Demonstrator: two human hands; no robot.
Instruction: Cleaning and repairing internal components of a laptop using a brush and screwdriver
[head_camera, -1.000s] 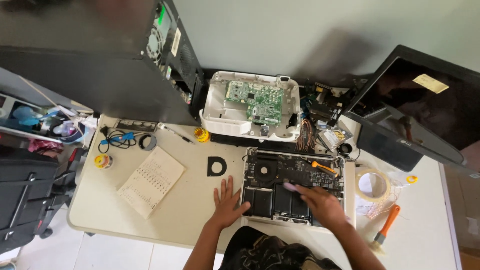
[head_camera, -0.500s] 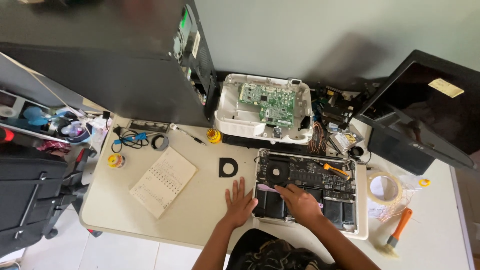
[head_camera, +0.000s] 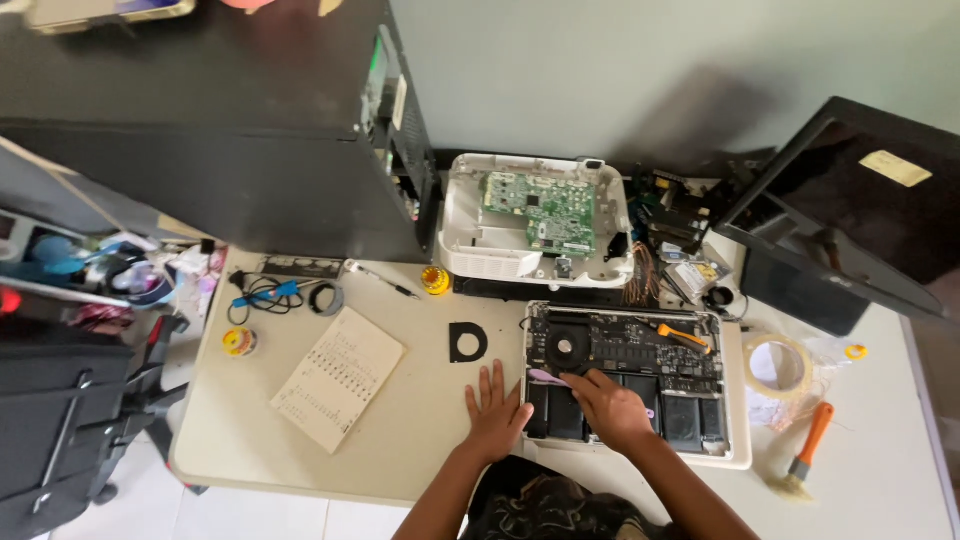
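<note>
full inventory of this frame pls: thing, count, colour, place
opened laptop: 1, black insides, silver shell, table front right
pry tool: 1, pale pink, on the laptop at the right hand's fingertips
orange-handled tool: 1, on laptop's upper right
white casing with green circuit board: 1, behind the laptop
tape roll: 1, clear-tan, right of laptop
brush: 1, orange handle, far right
black ring piece: 1, left of laptop
paper sheet: 1, cream, table left
pen: 1, dark, behind the sheet
black computer case: 1, back left
monitor: 1, black, back right
table: 1, beige
left hand: flat on table at laptop's left edge
right hand: on the laptop, fingertips at pry tool
</note>
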